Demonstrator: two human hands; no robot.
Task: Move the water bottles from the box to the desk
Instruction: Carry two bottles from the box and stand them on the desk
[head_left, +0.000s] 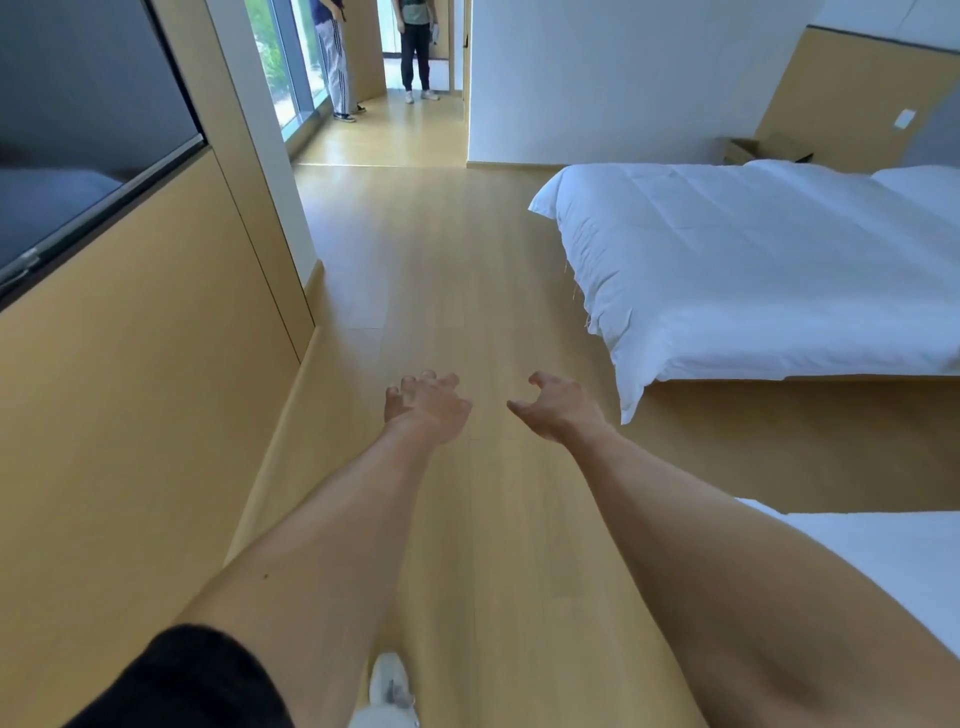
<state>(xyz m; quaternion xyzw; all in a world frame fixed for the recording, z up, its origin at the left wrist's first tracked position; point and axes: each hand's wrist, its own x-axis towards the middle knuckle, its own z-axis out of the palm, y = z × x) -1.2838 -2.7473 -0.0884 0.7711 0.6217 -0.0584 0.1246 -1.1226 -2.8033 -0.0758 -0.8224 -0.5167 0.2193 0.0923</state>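
Both arms reach forward over a wooden floor (415, 291), and neither hand holds anything. The left hand (423, 405) has its fingers loosely curled and spread, released; the right hand (558, 408) is the same, thumb out toward the left hand, with a narrow gap of bare floor between the two. Left of the left hand a tan wall (135, 374) runs along the floor, its skirting edge close beside the forearm; a dark screen (78, 130) is mounted high on it. Right of the right hand the corner of a bed (753, 270) with white bedding hangs down near the wrist, and a second white bed edge (893, 561) lies beside the right forearm. Ahead of both hands the floor runs open as a lane between wall and bed to a doorway, where two people (415, 47) stand well away by a window (280, 62). Beyond the bed, far right of the hands, an open cardboard box (748, 148) sits by the wall; no bottles can be made out in it. Under the arms a white shoe (389, 691) shows on the floor.
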